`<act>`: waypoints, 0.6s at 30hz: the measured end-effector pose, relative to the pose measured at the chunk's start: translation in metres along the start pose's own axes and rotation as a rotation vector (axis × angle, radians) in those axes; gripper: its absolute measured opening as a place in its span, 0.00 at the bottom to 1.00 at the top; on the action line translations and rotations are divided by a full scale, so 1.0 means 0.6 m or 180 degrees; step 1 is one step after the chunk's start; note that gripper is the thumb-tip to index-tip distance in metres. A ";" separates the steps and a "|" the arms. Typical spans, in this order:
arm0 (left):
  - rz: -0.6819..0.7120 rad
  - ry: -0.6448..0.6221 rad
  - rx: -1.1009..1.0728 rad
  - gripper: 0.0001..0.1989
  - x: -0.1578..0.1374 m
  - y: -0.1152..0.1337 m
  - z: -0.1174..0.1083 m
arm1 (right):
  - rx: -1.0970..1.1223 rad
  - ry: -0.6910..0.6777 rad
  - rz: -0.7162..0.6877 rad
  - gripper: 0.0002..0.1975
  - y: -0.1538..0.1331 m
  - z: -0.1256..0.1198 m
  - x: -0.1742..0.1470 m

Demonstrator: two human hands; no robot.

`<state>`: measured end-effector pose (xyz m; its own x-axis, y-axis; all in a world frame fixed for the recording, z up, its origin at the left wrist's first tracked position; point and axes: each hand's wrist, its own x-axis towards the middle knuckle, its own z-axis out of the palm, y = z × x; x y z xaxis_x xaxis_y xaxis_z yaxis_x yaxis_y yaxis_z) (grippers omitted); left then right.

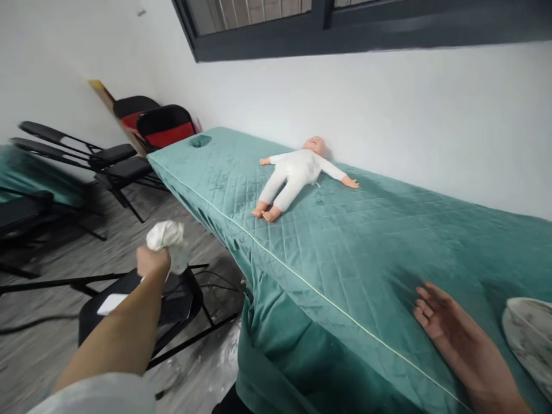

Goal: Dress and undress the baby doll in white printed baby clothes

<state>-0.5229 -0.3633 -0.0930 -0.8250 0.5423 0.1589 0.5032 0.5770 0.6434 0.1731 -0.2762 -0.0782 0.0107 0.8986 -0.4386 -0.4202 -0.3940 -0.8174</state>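
Observation:
My left hand [152,261] is closed around a crumpled white cloth [166,236], held out above a black folding chair [198,296]. Over the near right part of the green quilted bed cover [345,247], my right hand [448,322] has its fingers loosely curved and apart, with nothing in them. A baby doll [297,167] with a white cloth body lies on its back on the bed, arms spread and feet toward me. Neither hand touches it. Right of my right hand rests a whitish stained item [530,339], cut off by the frame edge.
The bed stands along a white wall below a dark window frame [323,29]. Black folding chairs [125,164] and red-and-black chairs [168,126] fill the left side. A white flat object [112,303] lies on the near chair, and a cable [38,325] runs on the floor.

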 end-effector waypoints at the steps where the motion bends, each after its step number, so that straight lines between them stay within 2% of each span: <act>1: -0.0885 0.0320 0.0399 0.11 -0.023 -0.032 -0.018 | 0.0030 0.0046 0.0031 0.19 0.001 -0.004 0.001; 2: -0.1610 0.0533 0.0748 0.16 -0.046 -0.058 -0.033 | 0.0051 0.0075 0.0063 0.20 0.003 -0.005 0.002; 4: -0.1915 0.0577 0.0958 0.22 -0.088 -0.095 -0.057 | 0.0062 0.0108 0.0121 0.19 0.004 -0.003 0.004; 7: -0.1679 0.0364 0.1087 0.20 -0.129 -0.123 -0.073 | 0.0065 0.0163 0.0194 0.18 0.003 -0.001 0.007; 11: -0.1230 -0.0117 0.1357 0.13 -0.154 -0.143 -0.068 | 0.0110 0.0162 0.0207 0.20 0.002 0.002 0.008; 14: -0.1275 -0.0409 0.1575 0.16 -0.160 -0.156 -0.055 | 0.0077 0.0181 0.0167 0.23 0.002 0.007 0.004; 18: -0.1440 -0.0310 0.1598 0.17 -0.158 -0.167 -0.043 | 0.0079 0.0214 0.0070 0.23 0.002 0.012 -0.002</act>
<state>-0.5018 -0.4882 -0.1536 -0.9672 0.2198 -0.1271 0.1918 0.9605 0.2015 0.1658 -0.2767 -0.0758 0.0617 0.8745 -0.4810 -0.4433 -0.4078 -0.7982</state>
